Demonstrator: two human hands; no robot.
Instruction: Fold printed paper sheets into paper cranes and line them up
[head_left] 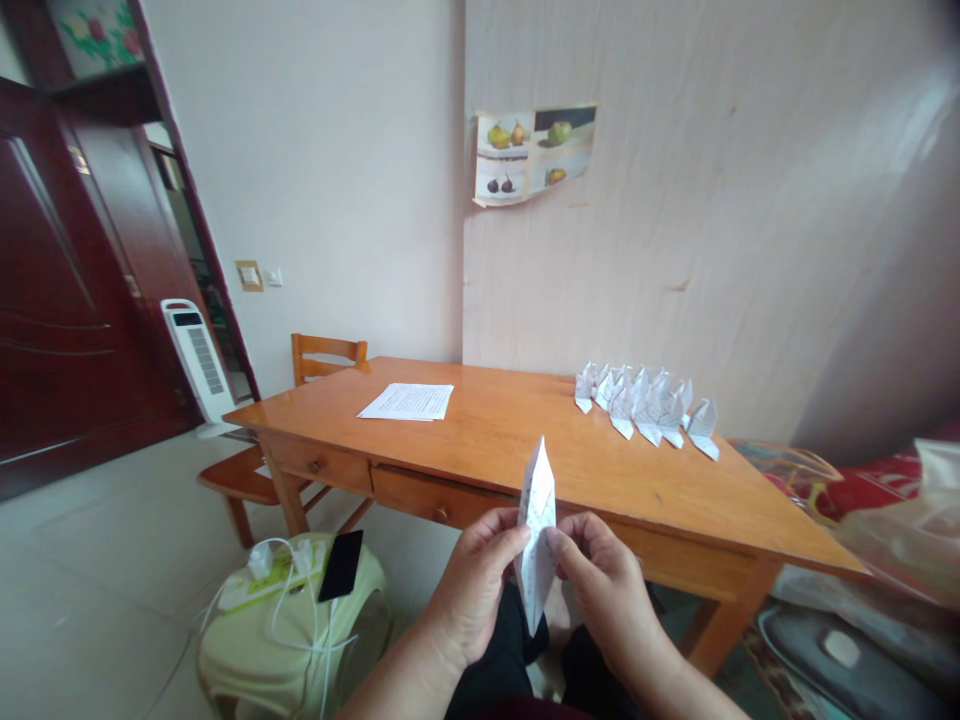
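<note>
A narrow, pointed piece of folded paper [538,500] with print on it stands upright between my two hands, in front of the table's edge. My left hand [480,575] pinches its left side between thumb and fingers. On the opposite side my right hand [604,570] grips its right edge, thumb toward me. Several folded paper figures [649,405] with upright tips stand in rows at the table's right end. A stack of printed sheets [409,401] lies flat at the left of the tabletop.
The wooden table [502,415] stands against the wall. At lower left, a plastic stool [247,660] carries a power strip [259,588], cables and a phone [342,565]. A wooden chair [326,347] is at the table's left end. Plastic bags [900,550] lie at right.
</note>
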